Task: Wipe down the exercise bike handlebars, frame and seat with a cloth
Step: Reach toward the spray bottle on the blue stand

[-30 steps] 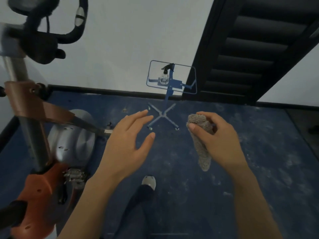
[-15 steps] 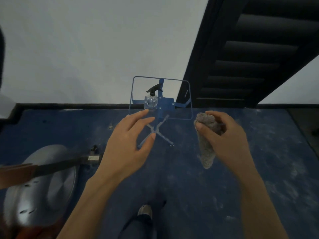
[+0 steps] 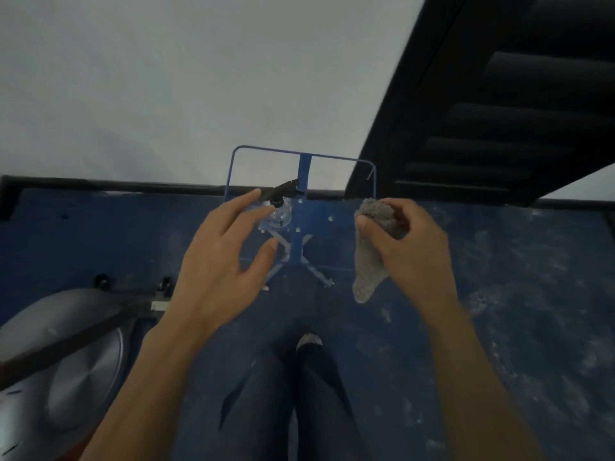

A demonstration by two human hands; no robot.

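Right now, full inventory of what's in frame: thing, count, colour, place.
cloth: 1, grey, hanging from the right hand, right of centre
spray bottle: 1, clear with black trigger head, standing on the blue stand, centre
stand: 1, blue wire-frame with a clear top, against the wall, centre
exercise bike flywheel cover: 1, silver-grey, lower left on the floor
floor: 1, dark blue with pale scuffs, lower half
wall: 1, white, upper left
staircase: 1, black, upper right
legs: dark trousers, one shoe tip showing, bottom centre
left hand: 1, fingers spread, reaching at the spray bottle
right hand: 1, pinching the cloth
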